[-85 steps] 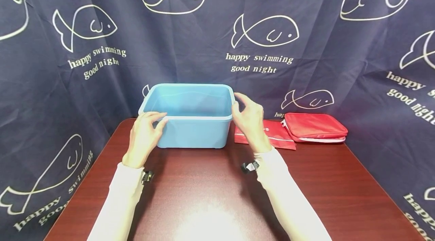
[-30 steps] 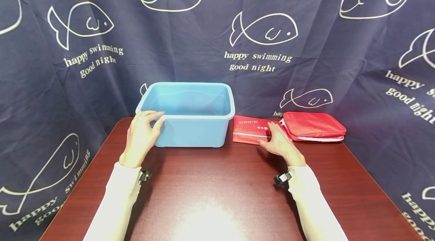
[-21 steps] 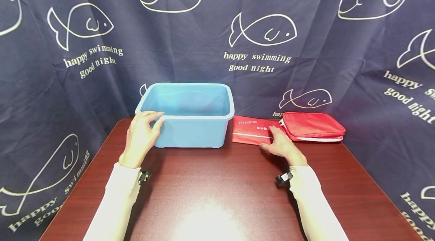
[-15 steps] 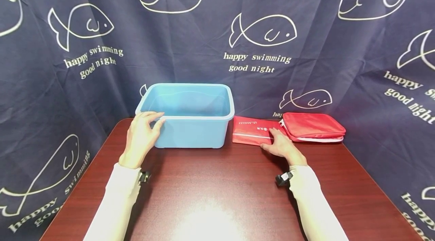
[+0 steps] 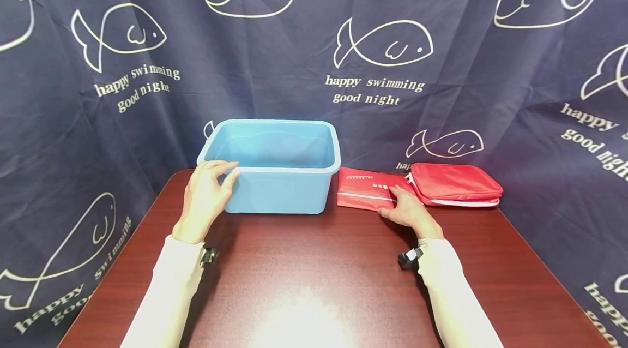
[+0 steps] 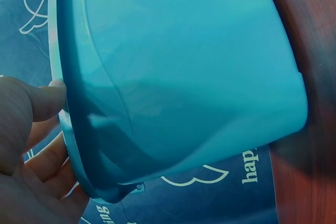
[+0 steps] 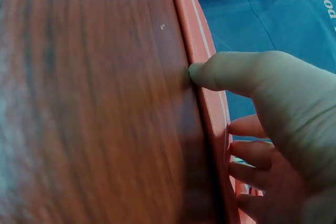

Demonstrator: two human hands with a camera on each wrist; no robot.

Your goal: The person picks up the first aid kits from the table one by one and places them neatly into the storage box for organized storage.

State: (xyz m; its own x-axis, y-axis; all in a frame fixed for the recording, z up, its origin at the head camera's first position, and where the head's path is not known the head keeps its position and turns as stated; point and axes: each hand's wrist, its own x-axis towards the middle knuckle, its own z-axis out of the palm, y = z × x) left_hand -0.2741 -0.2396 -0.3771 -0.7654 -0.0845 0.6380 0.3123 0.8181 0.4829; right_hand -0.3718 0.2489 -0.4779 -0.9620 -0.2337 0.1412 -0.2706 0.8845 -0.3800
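Observation:
A light blue plastic bin [image 5: 277, 191] stands upright at the back of the table, left of the middle. At its front left corner my left hand [image 5: 205, 195] pinches the rim, thumb in front and fingers over the edge; the left wrist view shows this thumb [image 6: 50, 100] against the rim. Beside the bin lies a flat red pouch [image 5: 360, 187] with a white stripe. My right hand [image 5: 406, 210] rests on the pouch's right part. In the right wrist view its thumb [image 7: 226, 72] touches the pouch's front edge, and its relaxed fingers lie on top.
A thicker red zippered case [image 5: 456, 183] lies to the right of the pouch, close to my right hand. Behind everything hangs a dark blue curtain [image 5: 275, 70] with fish drawings. The brown wooden table [image 5: 343, 261] reflects a bright glare near me.
My right hand has left the bin's right rim and moved right and down onto the flat red pouch, where it now stays. My left hand remains on the bin's rim.

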